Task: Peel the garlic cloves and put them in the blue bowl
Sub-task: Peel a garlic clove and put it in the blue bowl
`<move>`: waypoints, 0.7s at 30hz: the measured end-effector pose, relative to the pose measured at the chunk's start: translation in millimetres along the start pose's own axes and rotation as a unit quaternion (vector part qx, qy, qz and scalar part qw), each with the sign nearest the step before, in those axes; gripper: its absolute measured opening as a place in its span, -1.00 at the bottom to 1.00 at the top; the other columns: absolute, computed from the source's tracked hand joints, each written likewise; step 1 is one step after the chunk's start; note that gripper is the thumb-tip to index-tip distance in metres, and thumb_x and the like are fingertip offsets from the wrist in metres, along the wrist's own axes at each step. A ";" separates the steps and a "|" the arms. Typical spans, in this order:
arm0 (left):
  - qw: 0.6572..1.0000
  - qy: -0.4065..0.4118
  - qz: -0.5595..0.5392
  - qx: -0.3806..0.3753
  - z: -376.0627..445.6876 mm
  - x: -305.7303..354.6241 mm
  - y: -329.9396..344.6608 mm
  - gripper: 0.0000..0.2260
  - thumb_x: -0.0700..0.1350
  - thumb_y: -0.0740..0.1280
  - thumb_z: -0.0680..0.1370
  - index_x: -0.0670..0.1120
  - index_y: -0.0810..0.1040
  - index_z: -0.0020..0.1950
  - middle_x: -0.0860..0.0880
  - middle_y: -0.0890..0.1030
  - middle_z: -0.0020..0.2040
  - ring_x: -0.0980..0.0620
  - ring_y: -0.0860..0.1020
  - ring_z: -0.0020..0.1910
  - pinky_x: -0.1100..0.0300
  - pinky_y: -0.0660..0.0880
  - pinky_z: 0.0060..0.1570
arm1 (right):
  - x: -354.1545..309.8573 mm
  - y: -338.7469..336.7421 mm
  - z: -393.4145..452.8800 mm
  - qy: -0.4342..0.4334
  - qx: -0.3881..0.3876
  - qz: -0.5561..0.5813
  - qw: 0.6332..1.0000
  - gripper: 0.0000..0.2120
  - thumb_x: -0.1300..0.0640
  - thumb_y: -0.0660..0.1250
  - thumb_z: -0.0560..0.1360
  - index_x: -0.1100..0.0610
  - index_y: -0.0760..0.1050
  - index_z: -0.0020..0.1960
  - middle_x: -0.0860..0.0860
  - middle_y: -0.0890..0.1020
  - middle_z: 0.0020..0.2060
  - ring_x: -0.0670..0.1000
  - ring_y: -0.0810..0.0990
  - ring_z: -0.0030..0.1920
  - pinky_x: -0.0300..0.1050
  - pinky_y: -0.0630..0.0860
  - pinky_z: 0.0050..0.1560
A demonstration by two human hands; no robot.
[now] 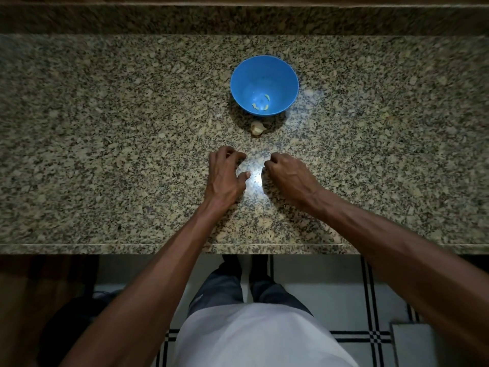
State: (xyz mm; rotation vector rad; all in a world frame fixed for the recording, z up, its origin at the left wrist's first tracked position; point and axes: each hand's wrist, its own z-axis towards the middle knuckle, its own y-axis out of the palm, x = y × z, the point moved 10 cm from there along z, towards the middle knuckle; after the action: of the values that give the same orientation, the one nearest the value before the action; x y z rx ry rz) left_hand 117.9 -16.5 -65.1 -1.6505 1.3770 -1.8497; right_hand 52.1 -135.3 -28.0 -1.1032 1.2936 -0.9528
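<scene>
A blue bowl [264,84] stands on the granite counter [105,128], with a few pale peeled cloves [260,103] at its bottom. Just in front of the bowl lies a papery garlic bulb piece [257,127], touched by neither hand. My left hand [225,173] rests on the counter below it, fingers curled, thumb out to the right. To its right my right hand [287,173] lies curled into a loose fist. I cannot make out anything between the fingers of either hand.
The counter's front edge [158,247] runs across the lower middle, and a raised granite backsplash [238,21] closes the far side. Beneath the edge are a tiled floor [344,300] and the person's legs.
</scene>
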 end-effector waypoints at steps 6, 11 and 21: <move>1.000 -0.009 -0.004 -0.008 1.9 2.7 -1.0 -0.61 -0.09 0.50 0.54 -0.08 0.56 0.35 -0.02 0.41 0.37 0.00 0.27 0.39 0.19 0.31 0.22 | -4.2 2.4 7.2 -0.033 -0.033 -0.006 0.999 -0.83 0.28 0.28 0.67 0.33 0.62 0.08 0.18 0.61 -0.08 0.11 0.60 -0.15 0.05 0.67 -0.12; 0.990 -0.020 -0.139 -0.005 1.5 10.7 -9.5 -0.62 -0.12 0.53 0.50 -0.08 0.61 0.30 -0.02 0.58 0.22 0.09 0.53 0.16 0.20 0.55 0.12 | 44.3 -2.4 -0.8 0.136 0.036 0.248 0.958 -0.88 0.32 0.39 0.59 0.21 0.71 0.01 0.08 0.73 -0.14 0.02 0.71 -0.19 0.03 0.71 -0.12; 0.950 -0.044 -0.309 -0.021 -2.0 28.0 -5.9 -0.81 -0.12 0.56 0.50 -0.16 0.74 0.07 -0.01 0.75 -0.05 0.10 0.72 -0.05 0.10 0.68 0.03 | 50.0 25.6 -27.1 0.314 0.048 0.650 0.690 -0.71 0.24 0.57 0.48 0.35 0.65 0.14 0.22 0.75 -0.10 0.14 0.76 -0.10 0.13 0.71 0.09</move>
State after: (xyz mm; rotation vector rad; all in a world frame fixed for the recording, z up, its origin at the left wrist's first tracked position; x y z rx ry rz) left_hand 110.1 -33.6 -43.5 -2.3494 0.9226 -2.0188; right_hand 27.1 -180.0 -63.6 0.4540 2.0324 -0.2116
